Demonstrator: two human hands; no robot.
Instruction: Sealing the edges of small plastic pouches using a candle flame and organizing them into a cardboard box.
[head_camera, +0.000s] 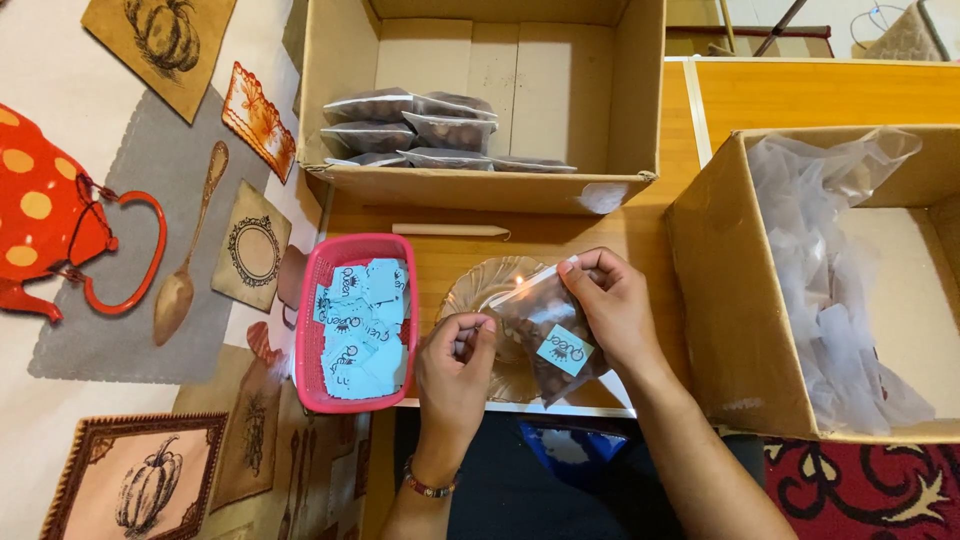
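Head view, looking straight down: both hands hold one small clear plastic bag (548, 340) filled with brown round pieces and carrying a pale blue label on its side. Right hand (615, 310): the fingers (583, 268) are pinched shut on the bag's upper edge, where a small flame shows at the corner of the plastic. Left hand (455, 375): the fingers (478, 327) are curled closed against the bag's left edge, thumb and forefinger pressed together; a beaded bracelet sits on the wrist. The bag hangs tilted above a clear glass dish (478, 290) that rests on the wooden worktop (640, 235), directly in front of the person. Just left of the dish stands a pink plastic basket (310, 310) holding a loose pile of pale blue labels (365, 325). Behind the dish a pale wooden stick (450, 230) lies flat on the worktop, parallel to the front wall of an open cardboard box (480, 190). That box contains a stack of filled clear bags (420, 130) of the same kind, lying flat against its left part. To the right of the hands, touching the worktop edge area, a second cardboard box (720, 300) holds a heap of empty, crumpled clear bags (830, 270). To the left, a printed cloth (120, 200) shows a red teapot, a spoon and pumpkins.
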